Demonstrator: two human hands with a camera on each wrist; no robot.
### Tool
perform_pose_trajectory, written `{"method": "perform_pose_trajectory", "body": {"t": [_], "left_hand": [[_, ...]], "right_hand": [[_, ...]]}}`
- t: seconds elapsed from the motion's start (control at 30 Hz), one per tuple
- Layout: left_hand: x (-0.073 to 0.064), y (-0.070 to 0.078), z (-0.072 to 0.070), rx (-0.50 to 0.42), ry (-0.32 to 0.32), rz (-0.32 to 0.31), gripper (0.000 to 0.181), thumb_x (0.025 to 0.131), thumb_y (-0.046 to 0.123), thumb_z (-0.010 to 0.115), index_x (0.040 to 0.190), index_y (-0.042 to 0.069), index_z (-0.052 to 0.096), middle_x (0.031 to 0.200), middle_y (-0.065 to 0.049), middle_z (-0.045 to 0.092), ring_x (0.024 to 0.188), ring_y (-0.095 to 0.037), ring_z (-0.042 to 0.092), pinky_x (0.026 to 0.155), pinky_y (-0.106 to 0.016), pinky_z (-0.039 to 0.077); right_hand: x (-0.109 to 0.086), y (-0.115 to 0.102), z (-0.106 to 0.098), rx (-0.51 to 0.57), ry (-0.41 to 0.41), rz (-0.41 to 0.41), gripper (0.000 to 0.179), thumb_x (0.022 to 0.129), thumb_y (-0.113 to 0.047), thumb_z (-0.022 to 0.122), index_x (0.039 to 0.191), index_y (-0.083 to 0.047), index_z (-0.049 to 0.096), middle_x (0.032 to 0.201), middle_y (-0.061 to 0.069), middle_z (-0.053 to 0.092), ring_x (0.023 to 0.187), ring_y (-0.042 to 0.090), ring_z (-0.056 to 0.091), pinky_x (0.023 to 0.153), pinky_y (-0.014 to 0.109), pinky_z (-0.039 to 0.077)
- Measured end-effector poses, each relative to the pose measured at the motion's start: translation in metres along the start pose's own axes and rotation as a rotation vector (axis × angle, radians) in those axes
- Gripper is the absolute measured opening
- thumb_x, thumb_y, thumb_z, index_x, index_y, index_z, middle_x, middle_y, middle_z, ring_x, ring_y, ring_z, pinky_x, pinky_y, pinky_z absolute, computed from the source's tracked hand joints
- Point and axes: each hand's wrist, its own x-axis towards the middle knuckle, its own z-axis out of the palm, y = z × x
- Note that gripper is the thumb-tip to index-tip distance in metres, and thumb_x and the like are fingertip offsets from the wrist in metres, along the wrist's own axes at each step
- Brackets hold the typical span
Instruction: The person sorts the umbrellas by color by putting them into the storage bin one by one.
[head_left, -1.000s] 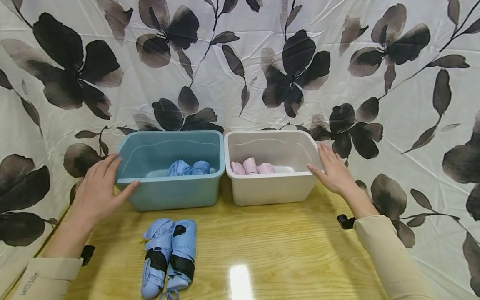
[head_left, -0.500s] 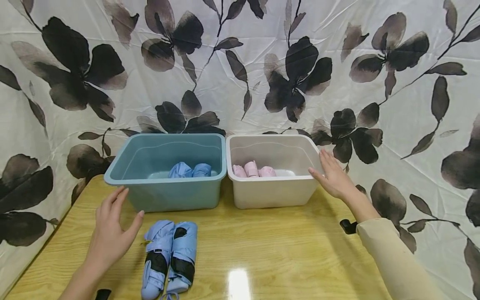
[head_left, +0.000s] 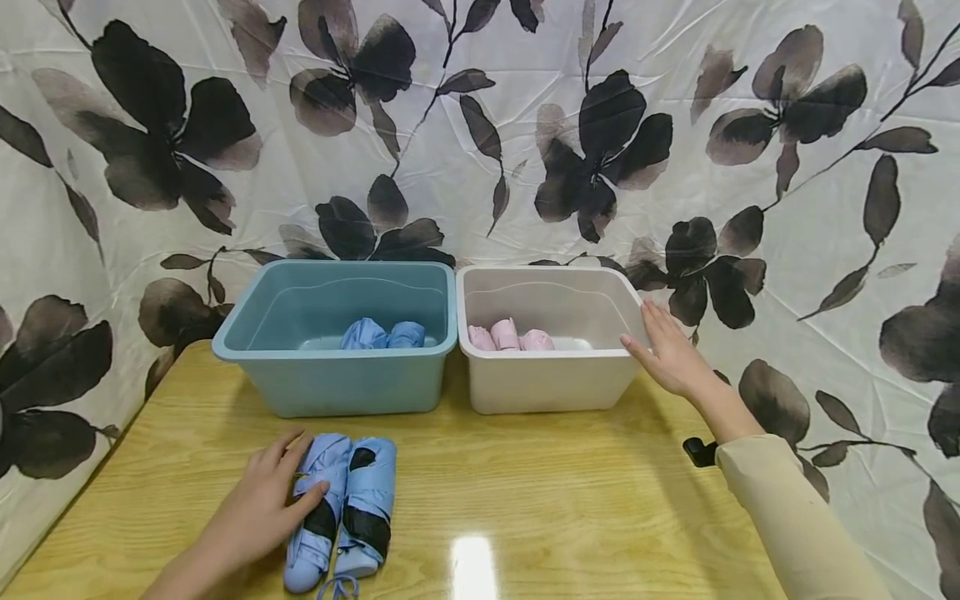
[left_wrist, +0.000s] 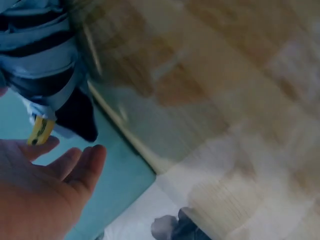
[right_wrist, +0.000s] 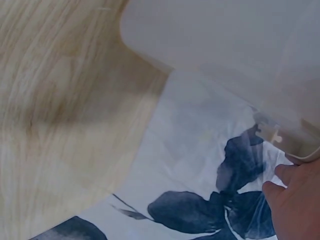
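Note:
Two folded blue umbrellas with black bands lie side by side on the table: a left umbrella (head_left: pixel 306 557) and a right umbrella (head_left: pixel 367 492). My left hand (head_left: pixel 255 510) is at the left umbrella's side, with the thumb over its middle and the fingers extended, not curled round it. In the left wrist view, a yellow tag (left_wrist: pixel 41 131) hangs from an umbrella (left_wrist: pixel 37 55) just above the fingers. My right hand (head_left: pixel 671 354) rests with straight fingers against the right rim of the white bin (head_left: pixel 551 383); the right wrist view shows its fingertips (right_wrist: pixel 285 172) beside that rim.
Left of the white bin, close against it, stands a teal bin (head_left: pixel 352 385) holding two blue bundles (head_left: pixel 365 334). Several pink rolls (head_left: pixel 506 334) lie inside the white bin. A floral curtain (head_left: pixel 480 167) hangs right behind both bins, at the back of the wooden table (head_left: pixel 562 483).
My left hand has left the teal bin's left rim and come down toward me to the left umbrella. My right hand has stayed at the white bin's rim.

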Motion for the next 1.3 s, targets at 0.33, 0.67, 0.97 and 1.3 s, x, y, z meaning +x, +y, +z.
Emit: {"method": "perform_pose_trajectory", "body": {"t": [0.33, 0.67, 0.97, 1.3], "left_hand": [[0.008, -0.001, 0.005, 0.011, -0.181, -0.056, 0.103, 0.095, 0.070, 0.060, 0.161, -0.003, 0.030, 0.155, -0.032, 0.039, 0.135, -0.055, 0.044, 0.095, -0.072, 0.047], [0.018, -0.006, 0.008, -0.204, -0.225, -0.073, 0.106, 0.091, 0.054, 0.076, 0.159, -0.010, 0.025, 0.151, -0.039, 0.037, 0.136, -0.060, 0.042, 0.104, -0.072, 0.043], [0.021, -0.002, 0.008, -0.274, -0.189, -0.139, 0.107, 0.086, 0.050, 0.082, 0.157, -0.008, 0.028, 0.150, -0.038, 0.037, 0.137, -0.059, 0.041, 0.105, -0.072, 0.041], [0.016, 0.002, 0.003, -0.279, -0.111, -0.161, 0.106, 0.084, 0.046, 0.086, 0.157, -0.005, 0.029, 0.149, -0.039, 0.038, 0.134, -0.060, 0.043, 0.102, -0.074, 0.042]], "right_hand": [[0.002, 0.002, 0.000, 0.009, 0.003, -0.004, 0.086, 0.110, -0.052, 0.039, 0.162, 0.010, 0.012, 0.170, 0.029, 0.011, 0.158, 0.047, 0.005, 0.126, 0.062, 0.009], [0.003, 0.003, 0.001, -0.005, 0.005, -0.011, 0.085, 0.110, -0.052, 0.039, 0.162, 0.010, 0.013, 0.170, 0.030, 0.014, 0.158, 0.047, 0.006, 0.126, 0.062, 0.010], [0.002, 0.001, 0.000, 0.004, 0.012, -0.011, 0.085, 0.110, -0.051, 0.041, 0.161, 0.011, 0.014, 0.169, 0.031, 0.015, 0.157, 0.049, 0.009, 0.126, 0.062, 0.011], [0.001, 0.001, 0.001, 0.018, 0.011, 0.000, 0.084, 0.110, -0.050, 0.042, 0.162, 0.009, 0.013, 0.169, 0.030, 0.014, 0.158, 0.047, 0.008, 0.127, 0.061, 0.010]]}}
